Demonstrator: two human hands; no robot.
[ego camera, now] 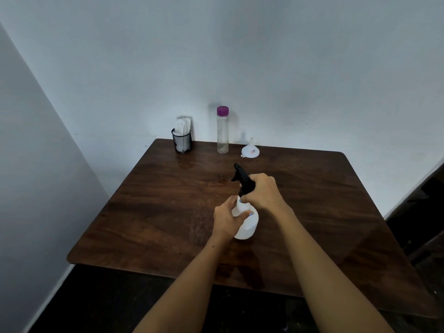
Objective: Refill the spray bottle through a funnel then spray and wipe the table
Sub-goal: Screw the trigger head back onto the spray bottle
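Note:
A white spray bottle (249,224) stands upright near the middle of the dark wooden table (153,212). My left hand (228,218) grips its white body from the left. My right hand (264,191) holds the black spray head (243,179) at the bottle's neck; its nozzle points away to the left. A white funnel (250,150) lies mouth-down at the table's far edge. Left of the funnel stands a tall clear bottle (222,135) with a purple cap, shut.
A black mesh cup (182,140) holding white folded tissues stands at the far left of the table, against the wall. The table sits in a corner, with walls behind and to the left. Dark furniture is at the right edge of view.

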